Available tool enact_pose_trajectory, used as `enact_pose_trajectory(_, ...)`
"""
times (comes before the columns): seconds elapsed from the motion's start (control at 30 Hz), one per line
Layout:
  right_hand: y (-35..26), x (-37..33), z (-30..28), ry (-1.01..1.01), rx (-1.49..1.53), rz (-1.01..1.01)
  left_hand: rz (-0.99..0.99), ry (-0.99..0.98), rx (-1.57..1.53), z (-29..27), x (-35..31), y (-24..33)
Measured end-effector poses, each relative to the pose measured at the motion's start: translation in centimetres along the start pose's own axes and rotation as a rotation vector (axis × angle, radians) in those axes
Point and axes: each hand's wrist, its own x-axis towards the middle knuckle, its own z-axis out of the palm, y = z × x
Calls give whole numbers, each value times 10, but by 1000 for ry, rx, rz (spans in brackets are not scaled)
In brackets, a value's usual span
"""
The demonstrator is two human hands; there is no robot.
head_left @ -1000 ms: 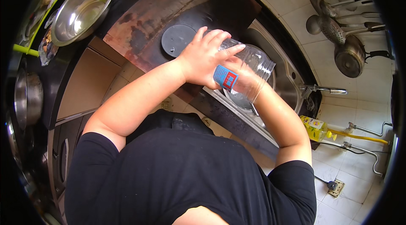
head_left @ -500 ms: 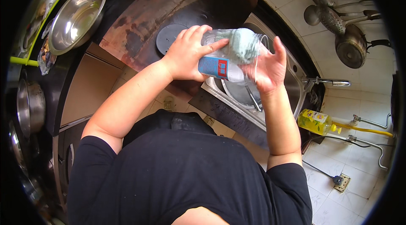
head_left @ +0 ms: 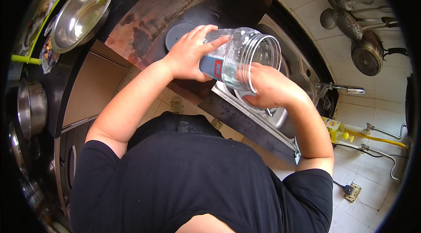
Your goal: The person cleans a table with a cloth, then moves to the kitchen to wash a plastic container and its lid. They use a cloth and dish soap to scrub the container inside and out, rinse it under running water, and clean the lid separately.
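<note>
A clear plastic jar (head_left: 240,40) with a blue and red label lies on its side in the air above the sink's near edge, its wide mouth toward the right. My left hand (head_left: 188,55) is wrapped round its base end. At the mouth is my right hand (head_left: 274,86), its fingers inside the lower rim and its thumb outside. Through the wall beside the label shows a pale green cloth (head_left: 230,73) at the right fingertips, blurred by the plastic. White suds spots cling to the upper wall.
Below lies a steel sink (head_left: 285,119) with a tap (head_left: 346,88). A dark round lid (head_left: 177,33) rests on the stained counter (head_left: 151,9). At left is a steel basin (head_left: 81,16). A pan (head_left: 367,55) and ladles hang on the tiled wall; a yellow bottle (head_left: 335,130) stands right.
My right hand has turned over and pushed its fingers into the jar's lower side. The pale green cloth has shifted from the upper wall down toward the label. The jar's mouth has tilted into view.
</note>
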Motion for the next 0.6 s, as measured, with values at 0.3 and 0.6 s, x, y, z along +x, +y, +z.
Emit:
enact_pose_trajectory(0.3, -5, 30, 33, 633, 1030, 174, -52, 72, -192, -6, 19, 56)
enact_pose_trajectory(0.6, 5, 2, 34, 309, -77, 28, -43, 1, 7, 3, 80, 62)
